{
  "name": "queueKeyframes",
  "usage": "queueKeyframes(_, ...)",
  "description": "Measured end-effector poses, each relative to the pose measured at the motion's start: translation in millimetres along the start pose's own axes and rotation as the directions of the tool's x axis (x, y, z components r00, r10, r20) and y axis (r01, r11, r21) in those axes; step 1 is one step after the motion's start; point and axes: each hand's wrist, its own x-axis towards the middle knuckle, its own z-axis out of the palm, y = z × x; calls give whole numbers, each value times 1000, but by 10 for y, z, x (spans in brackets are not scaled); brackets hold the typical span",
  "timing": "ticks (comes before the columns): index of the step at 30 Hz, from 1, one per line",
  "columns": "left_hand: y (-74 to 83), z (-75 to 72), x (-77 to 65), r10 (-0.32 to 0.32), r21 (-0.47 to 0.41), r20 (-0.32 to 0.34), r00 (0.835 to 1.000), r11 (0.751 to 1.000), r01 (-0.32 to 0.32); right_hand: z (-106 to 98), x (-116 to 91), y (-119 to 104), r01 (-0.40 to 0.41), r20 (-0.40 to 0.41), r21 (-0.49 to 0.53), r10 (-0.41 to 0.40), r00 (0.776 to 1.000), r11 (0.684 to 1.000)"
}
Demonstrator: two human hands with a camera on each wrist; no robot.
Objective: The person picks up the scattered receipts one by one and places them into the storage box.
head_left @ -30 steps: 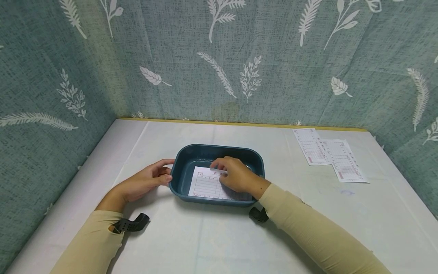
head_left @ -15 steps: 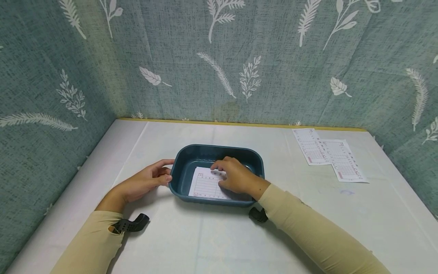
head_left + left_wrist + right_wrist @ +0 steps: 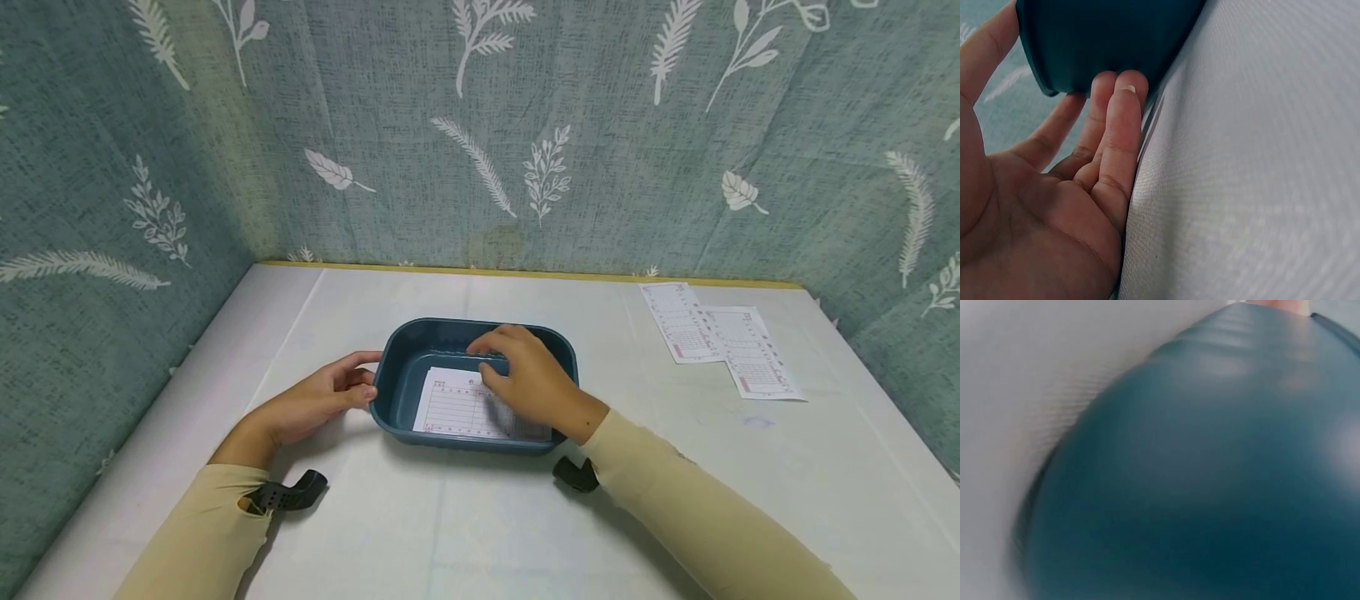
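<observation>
A dark teal plastic basin (image 3: pixel 420 333) stands on the white-covered table. Printed paper slips (image 3: pixel 459 403) lie inside it, partly hidden by my right hand (image 3: pixel 534 379). That hand hovers over them, its fingers loosely bent and apart, with nothing visible between them. My left hand (image 3: pixel 315 400) touches the basin's left end from outside. In the left wrist view, the fingertips (image 3: pixel 1124 112) of fairly straight fingers rest against the basin wall (image 3: pixel 1110 37). Only the basin's outer wall (image 3: pixel 1197 475) fills most of the blurred right wrist view; the right hand is out of sight there.
Two printed slips (image 3: pixel 678 321) overlap at the table's back right. A patterned green cloth (image 3: pixel 397 208) hangs behind and at the sides, with a yellow edge strip (image 3: pixel 585 277) along the back. Black wrist mounts (image 3: pixel 296 492) sit on both forearms.
My right hand has risen off the paper slips and shifted slightly back, its fingers spreading. The top slip has settled flat in the basin. My left hand has stayed in place.
</observation>
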Motion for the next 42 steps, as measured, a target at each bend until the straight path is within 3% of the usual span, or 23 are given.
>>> queueKeyframes(4, 8, 3, -2, -10, 16, -5, 1000, 1000, 10, -91, -81, -17, 46, -68, 37, -44, 997, 998)
queueKeyframes(12, 19, 1, -23, -5, 35, 0, 1000, 999, 5, -224, -251, 16, 58, -155, 76, -46, 987, 995)
queueKeyframes(23, 31, -6, -39, -22, 52, -17, 1000, 998, 23, -321, -388, 109, 68, -198, 113, -45, 979, 991)
queueKeyframes(42, 55, 18, -29, -8, 43, -7, 1000, 999, 8, -589, -590, 338, -32, -221, 77, 49, 974, 997)
